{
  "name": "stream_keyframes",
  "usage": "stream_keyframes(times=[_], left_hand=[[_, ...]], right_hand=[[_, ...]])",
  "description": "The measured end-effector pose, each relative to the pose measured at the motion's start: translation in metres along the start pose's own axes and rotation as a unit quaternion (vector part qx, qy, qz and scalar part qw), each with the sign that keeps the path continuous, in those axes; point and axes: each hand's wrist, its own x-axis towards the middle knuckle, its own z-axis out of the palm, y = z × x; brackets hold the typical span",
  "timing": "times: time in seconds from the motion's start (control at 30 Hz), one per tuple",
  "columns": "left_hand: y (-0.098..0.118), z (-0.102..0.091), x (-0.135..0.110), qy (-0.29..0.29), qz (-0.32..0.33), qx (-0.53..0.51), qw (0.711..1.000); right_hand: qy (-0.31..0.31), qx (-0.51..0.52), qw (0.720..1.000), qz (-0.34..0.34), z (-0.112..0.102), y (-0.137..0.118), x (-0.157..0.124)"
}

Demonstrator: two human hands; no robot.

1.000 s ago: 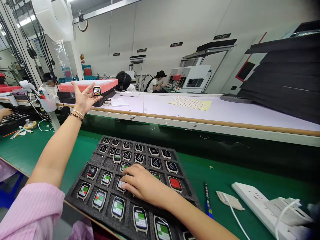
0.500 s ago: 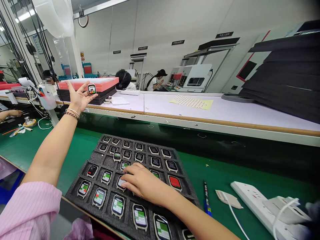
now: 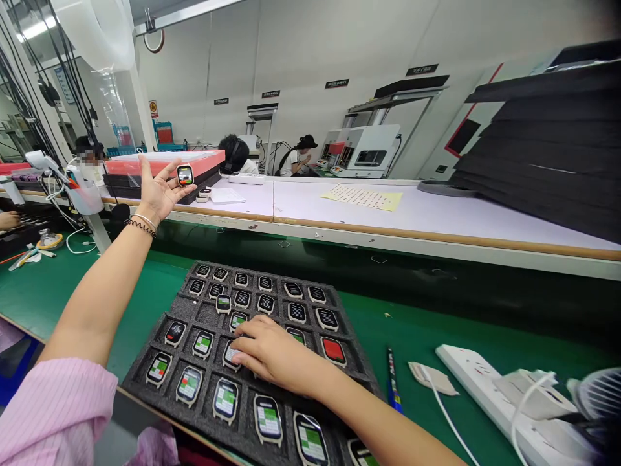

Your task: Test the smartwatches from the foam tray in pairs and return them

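Observation:
Held up at arm's length, a smartwatch body [image 3: 185,175] with a lit screen sits between the fingertips of my left hand [image 3: 160,191]. The palm is turned up, and the other fingers are spread. My right hand [image 3: 269,346] lies over the middle of a black foam tray [image 3: 206,315], fingers stretched out and holding nothing visible. Its fingertips are at a watch [image 3: 231,355] in a pocket, partly covered by them. Rows of watches fill many pockets; the near ones show green and white screens, one is red [image 3: 334,351]. One small watch [image 3: 224,303] lies across a pocket divider.
Right of the tray lie a marker pen [image 3: 393,382], a beige pouch [image 3: 433,378] and a white power strip [image 3: 478,382] with cables. A raised shelf [image 3: 301,194] behind carries a pink foam stack [image 3: 213,160] and a yellow sticker sheet [image 3: 363,197]. Other people sit beyond.
My left hand has shifted slightly to the right with the watch. My right hand stays on the tray. The view has turned a little, showing more of a fan-like object at the right edge.

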Motion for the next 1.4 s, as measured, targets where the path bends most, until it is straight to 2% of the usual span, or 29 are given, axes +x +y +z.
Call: stream_keyframes(times=[0.13, 0.37, 0.47, 0.53, 0.6, 0.67, 0.9, 1.03, 1.23, 1.4], left_hand=[[-0.009, 0.030, -0.008, -0.049, -0.012, -0.015, 0.999], [-0.027, 0.097, -0.028, -0.140, -0.050, -0.037, 0.988], [-0.026, 0.112, -0.038, -0.167, -0.056, -0.043, 0.983], [-0.020, 0.111, -0.046, -0.171, -0.049, -0.044, 0.983], [-0.011, 0.102, -0.055, -0.165, -0.038, -0.033, 0.985], [0.001, 0.084, -0.064, -0.148, -0.026, -0.012, 0.988], [0.061, -0.005, -0.100, -0.020, 0.024, 0.046, 0.998], [0.095, -0.044, -0.124, 0.056, 0.059, 0.092, 0.992], [0.123, -0.081, -0.147, 0.103, 0.098, 0.101, 0.985], [0.129, -0.093, -0.152, 0.126, 0.104, 0.095, 0.982]], right_hand=[[-0.005, 0.000, 1.000, 0.001, 0.000, 0.000, 0.000], [-0.012, -0.033, 0.999, -0.003, -0.004, -0.001, 0.002], [-0.018, -0.038, 0.999, -0.006, -0.005, -0.002, 0.003], [-0.013, -0.037, 0.999, -0.006, -0.005, -0.002, 0.003], [-0.004, -0.029, 1.000, -0.003, -0.004, -0.002, 0.002], [0.002, -0.015, 1.000, 0.000, -0.003, -0.002, 0.001], [0.021, 0.031, 0.999, -0.017, 0.007, 0.005, 0.001], [0.023, 0.065, 0.997, -0.021, 0.014, 0.012, 0.001], [0.031, 0.087, 0.995, -0.026, 0.024, 0.023, 0.000], [0.043, 0.069, 0.996, -0.043, 0.028, 0.028, 0.000]])
